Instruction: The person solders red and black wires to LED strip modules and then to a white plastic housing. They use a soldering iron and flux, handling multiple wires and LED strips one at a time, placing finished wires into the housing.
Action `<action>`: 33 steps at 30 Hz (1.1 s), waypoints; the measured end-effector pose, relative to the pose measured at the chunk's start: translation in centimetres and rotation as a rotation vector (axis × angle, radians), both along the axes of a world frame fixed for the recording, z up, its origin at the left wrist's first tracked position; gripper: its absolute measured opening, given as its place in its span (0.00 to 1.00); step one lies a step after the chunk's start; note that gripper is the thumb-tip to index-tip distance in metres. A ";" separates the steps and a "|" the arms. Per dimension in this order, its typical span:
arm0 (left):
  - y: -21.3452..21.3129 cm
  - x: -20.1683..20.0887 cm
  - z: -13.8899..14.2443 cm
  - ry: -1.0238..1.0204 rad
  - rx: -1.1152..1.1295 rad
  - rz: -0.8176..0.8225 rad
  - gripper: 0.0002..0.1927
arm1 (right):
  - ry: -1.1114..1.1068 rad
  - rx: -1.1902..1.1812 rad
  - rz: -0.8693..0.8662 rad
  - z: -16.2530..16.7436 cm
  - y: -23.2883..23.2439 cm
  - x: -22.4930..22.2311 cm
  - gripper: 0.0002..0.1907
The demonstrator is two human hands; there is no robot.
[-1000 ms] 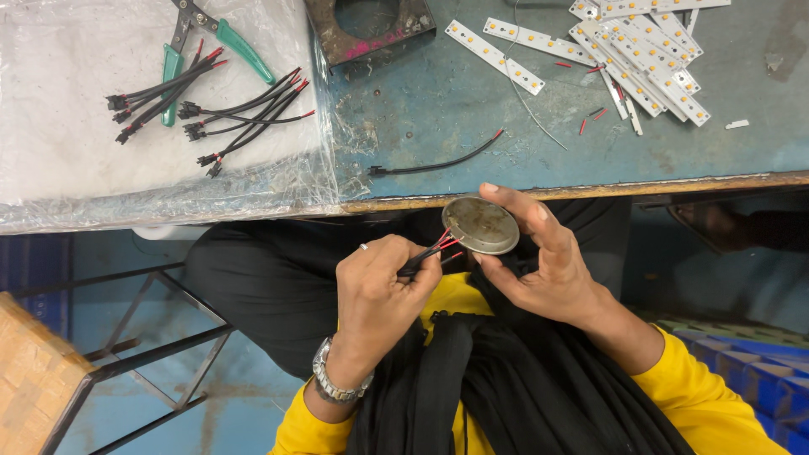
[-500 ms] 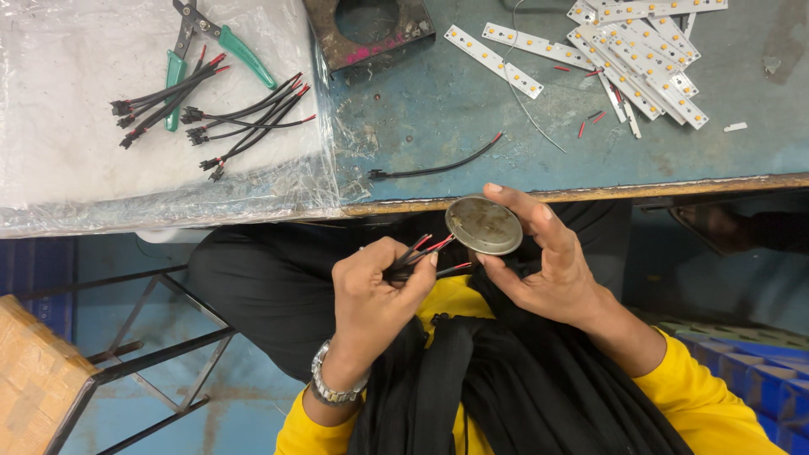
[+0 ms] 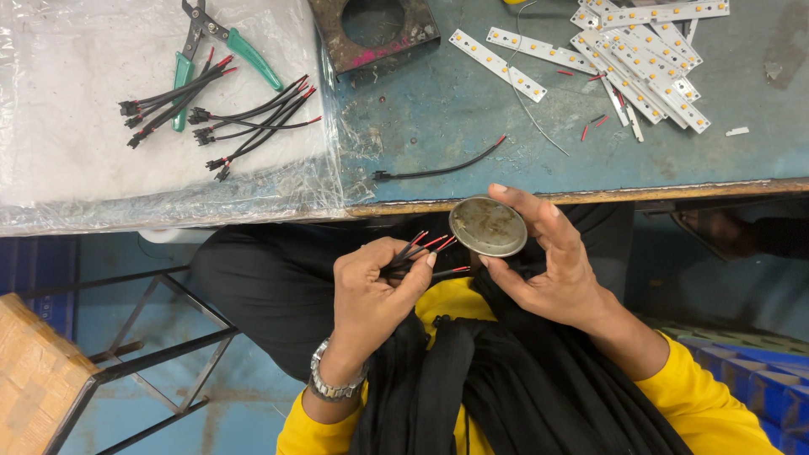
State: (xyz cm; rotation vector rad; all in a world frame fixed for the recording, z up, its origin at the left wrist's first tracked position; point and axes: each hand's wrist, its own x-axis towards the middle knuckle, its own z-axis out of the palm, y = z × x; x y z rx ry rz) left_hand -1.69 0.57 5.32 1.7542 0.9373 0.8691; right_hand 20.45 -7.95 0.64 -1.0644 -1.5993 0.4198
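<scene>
My left hand (image 3: 371,291) grips a small bundle of black wires with red tips (image 3: 425,251) over my lap, the tips pointing up and right. My right hand (image 3: 548,261) holds a round, shallow metal tin (image 3: 487,226) by its rim, tilted toward me, just below the table's front edge. The wire tips lie close to the tin's left side, not clearly touching it. A metal watch is on my left wrist.
The blue worktable (image 3: 438,126) carries a clear plastic sheet (image 3: 84,168) with several black wire leads (image 3: 244,122) and green-handled pliers (image 3: 211,50). One loose black wire (image 3: 438,168), a rusty square plate with a hole (image 3: 375,29) and several white strip boards (image 3: 640,59) lie further right.
My left hand has drawn the wire bundle slightly away from the tin and fanned the red tips apart. The tin has stayed in my right hand.
</scene>
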 end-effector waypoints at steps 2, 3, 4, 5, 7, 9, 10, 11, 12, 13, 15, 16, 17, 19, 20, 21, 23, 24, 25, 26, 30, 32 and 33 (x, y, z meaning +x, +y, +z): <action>0.1 -0.1 0.0 -0.003 -0.001 -0.004 0.07 | 0.011 -0.005 0.002 0.0 0.0 0.0 0.60; 0.1 -0.1 0.1 -0.012 -0.022 -0.006 0.07 | 0.017 -0.008 0.009 0.0 0.0 0.0 0.60; 0.2 -0.2 0.1 -0.021 -0.043 -0.008 0.07 | 0.023 -0.011 0.017 0.0 0.0 0.1 0.60; 0.2 -0.2 0.2 -0.017 -0.026 -0.005 0.07 | 0.028 -0.013 0.024 0.0 0.1 0.1 0.60; 0.2 -0.3 0.4 -0.008 0.008 0.002 0.07 | 0.023 -0.008 0.022 0.0 0.1 0.2 0.60; 0.2 -0.3 0.6 -0.006 0.087 0.026 0.08 | 0.017 -0.005 0.018 0.0 0.2 0.1 0.60; 0.1 -0.3 0.7 -0.004 0.126 0.038 0.09 | 0.014 -0.005 0.015 0.0 0.2 0.1 0.60; 0.1 -0.3 0.8 0.018 0.126 0.061 0.10 | 0.011 -0.005 0.011 0.0 0.2 0.1 0.60; 0.0 -0.3 0.9 0.041 0.126 0.084 0.10 | 0.009 -0.003 0.010 0.0 0.2 0.1 0.60; 0.0 -0.4 1.0 0.064 0.126 0.107 0.11 | 0.007 -0.002 0.008 0.0 0.2 0.1 0.60; 0.0 -0.4 1.1 0.037 0.133 0.102 0.11 | 0.013 -0.003 0.010 0.0 0.2 0.1 0.60; 0.0 -0.5 1.1 0.023 0.137 0.100 0.11 | 0.020 -0.005 0.014 0.0 0.2 0.1 0.60; 0.0 -0.5 1.2 0.030 0.114 0.097 0.11 | 0.028 -0.007 0.017 0.0 0.3 0.1 0.60; 0.0 -0.5 1.2 0.043 0.068 0.091 0.11 | 0.026 -0.004 0.014 0.0 0.3 0.1 0.60; 0.0 -0.6 1.1 0.026 0.016 0.087 0.10 | 0.025 -0.003 0.013 0.0 0.4 0.1 0.60; 0.0 -0.6 1.1 0.009 -0.036 0.083 0.10 | 0.022 -0.002 0.014 0.0 0.4 0.1 0.60; -0.1 -0.6 1.0 -0.009 -0.111 0.078 0.09 | 0.016 0.000 0.015 0.0 0.4 0.1 0.60; -0.1 -0.6 0.9 -0.010 -0.135 0.077 0.09 | 0.016 -0.002 0.014 0.0 0.4 0.1 0.60; -0.1 -0.7 0.8 -0.010 -0.158 0.076 0.08 | 0.015 -0.003 0.013 0.0 0.5 0.1 0.60; 0.0 -0.7 0.8 -0.021 -0.167 0.072 0.08 | 0.015 -0.005 0.012 0.0 0.5 0.1 0.60; -0.1 -0.9 0.6 -0.028 -0.173 0.072 0.08 | 0.012 0.002 0.021 -0.1 0.6 0.1 0.60; -0.2 -0.8 0.5 -0.018 -0.172 0.079 0.09 | 0.012 0.003 0.016 0.0 0.5 0.0 0.59; -0.2 -0.7 0.5 -0.015 -0.179 0.083 0.10 | -0.003 0.011 0.009 0.0 0.5 0.0 0.59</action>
